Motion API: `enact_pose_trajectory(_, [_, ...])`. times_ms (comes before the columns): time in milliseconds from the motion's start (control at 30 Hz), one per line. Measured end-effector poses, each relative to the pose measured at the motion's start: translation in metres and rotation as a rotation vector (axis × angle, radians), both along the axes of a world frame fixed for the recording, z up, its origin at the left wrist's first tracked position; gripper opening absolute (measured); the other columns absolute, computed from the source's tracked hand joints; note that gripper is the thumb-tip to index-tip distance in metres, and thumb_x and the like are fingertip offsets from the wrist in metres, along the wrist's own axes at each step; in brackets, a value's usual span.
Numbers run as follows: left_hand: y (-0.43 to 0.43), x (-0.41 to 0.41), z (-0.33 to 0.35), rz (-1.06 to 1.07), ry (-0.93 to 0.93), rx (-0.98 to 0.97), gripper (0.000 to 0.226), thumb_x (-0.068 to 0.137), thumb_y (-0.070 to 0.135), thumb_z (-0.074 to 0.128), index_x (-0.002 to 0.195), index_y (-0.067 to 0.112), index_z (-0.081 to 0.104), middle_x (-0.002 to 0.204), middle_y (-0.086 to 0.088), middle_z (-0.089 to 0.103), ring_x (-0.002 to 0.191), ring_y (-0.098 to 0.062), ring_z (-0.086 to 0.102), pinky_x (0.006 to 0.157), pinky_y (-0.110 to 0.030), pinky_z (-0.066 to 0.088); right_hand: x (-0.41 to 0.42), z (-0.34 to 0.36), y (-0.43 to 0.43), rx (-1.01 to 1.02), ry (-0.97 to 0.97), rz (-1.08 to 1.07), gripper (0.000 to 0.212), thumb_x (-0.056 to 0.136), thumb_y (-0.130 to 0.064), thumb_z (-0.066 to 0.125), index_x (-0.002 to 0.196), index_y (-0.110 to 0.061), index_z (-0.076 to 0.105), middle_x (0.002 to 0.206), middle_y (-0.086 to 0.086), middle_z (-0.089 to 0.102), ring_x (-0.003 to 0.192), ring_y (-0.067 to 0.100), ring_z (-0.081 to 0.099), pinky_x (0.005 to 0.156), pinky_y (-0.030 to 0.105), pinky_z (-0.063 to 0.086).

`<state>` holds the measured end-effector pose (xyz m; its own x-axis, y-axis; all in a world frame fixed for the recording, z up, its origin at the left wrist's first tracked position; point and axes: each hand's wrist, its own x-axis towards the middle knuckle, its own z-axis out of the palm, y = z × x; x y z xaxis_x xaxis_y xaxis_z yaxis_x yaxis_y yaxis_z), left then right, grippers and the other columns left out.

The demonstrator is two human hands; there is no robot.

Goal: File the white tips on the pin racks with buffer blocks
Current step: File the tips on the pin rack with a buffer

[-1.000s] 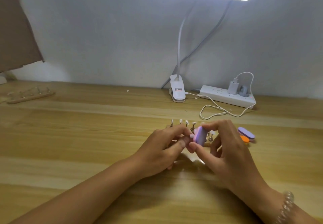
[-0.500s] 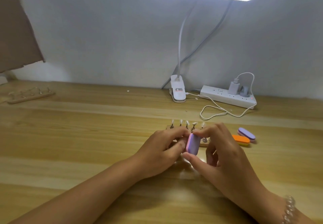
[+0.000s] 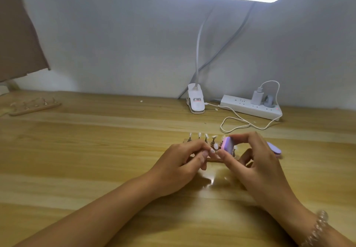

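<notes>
In the head view, at the pin rack (image 3: 212, 159) mid-table, the left hand (image 3: 181, 162) pinches a white tip (image 3: 216, 147) by its stem, apparently to steady it, while the right hand (image 3: 256, 165) grips a purple buffer block (image 3: 227, 145) between thumb and fingertips, just beside the tip at its 3 o'clock, seemingly to file its edge.

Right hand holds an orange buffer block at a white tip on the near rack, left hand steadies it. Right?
Not orange. The head view shows the buffer block in the right hand is purple. The rest holds: it is at a white tip on the near rack, and the left hand pinches at that tip.
</notes>
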<state>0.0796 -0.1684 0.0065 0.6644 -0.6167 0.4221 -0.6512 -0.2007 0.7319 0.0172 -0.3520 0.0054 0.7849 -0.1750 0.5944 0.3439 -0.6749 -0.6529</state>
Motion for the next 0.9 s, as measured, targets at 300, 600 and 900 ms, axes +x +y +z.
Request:
enact_pose_trajectory(300, [0.000, 0.002, -0.001, -0.011, 0.001, -0.006, 0.014, 0.100, 0.007, 0.055, 0.093, 0.013, 0.066, 0.082, 0.008, 0.064, 0.074, 0.001, 0.058, 0.067, -0.010, 0.039, -0.007, 0.000, 0.008, -0.187, -0.023, 0.069, 0.036, 0.075, -0.041, 0.074, 0.102, -0.026, 0.056, 0.098, -0.017, 0.054, 0.056, 0.014, 0.056, 0.049, 0.027, 0.046])
enact_pose_trajectory(600, [0.001, 0.003, -0.003, -0.018, -0.059, 0.041, 0.016, 0.096, 0.017, 0.051, 0.095, 0.019, 0.067, 0.080, 0.010, 0.063, 0.071, -0.010, 0.057, 0.063, -0.034, 0.045, -0.009, 0.000, 0.014, -0.147, -0.020, 0.170, 0.037, 0.077, -0.037, 0.079, 0.102, -0.026, 0.054, 0.098, -0.016, 0.053, 0.050, 0.013, 0.055, 0.043, 0.024, 0.044])
enact_pose_trajectory(900, [0.002, 0.004, -0.003, -0.004, -0.101, 0.067, 0.018, 0.094, 0.019, 0.051, 0.097, 0.017, 0.068, 0.081, 0.008, 0.065, 0.072, -0.016, 0.058, 0.063, -0.037, 0.046, -0.011, 0.000, 0.015, -0.219, -0.012, 0.179, 0.041, 0.073, -0.030, 0.083, 0.100, -0.022, 0.054, 0.097, -0.015, 0.050, 0.050, 0.013, 0.053, 0.043, 0.027, 0.045])
